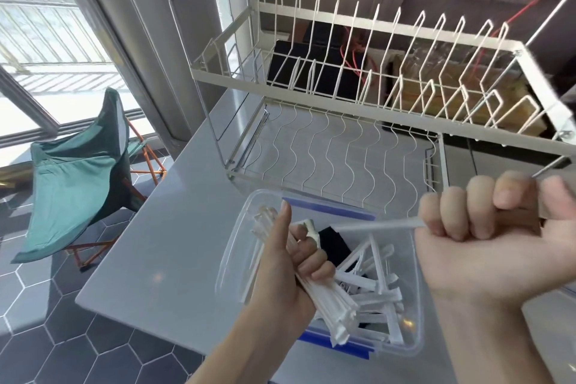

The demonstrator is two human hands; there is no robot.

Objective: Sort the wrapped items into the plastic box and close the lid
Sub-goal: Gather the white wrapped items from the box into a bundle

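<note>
A clear plastic box with blue clips stands on the grey counter, and several white wrapped items lie loose inside it. My left hand hovers over the box's left side and grips a bundle of white wrapped sticks that slants down toward the box's near edge. My right hand is a fist above the box's right side, and a single white wrapped stick pokes out of it to the left. No lid can be told apart from the box.
A white wire dish rack stands right behind the box on the grey counter. The counter's left edge drops to a hexagon-tiled floor where a green folding chair stands. A window lies far left.
</note>
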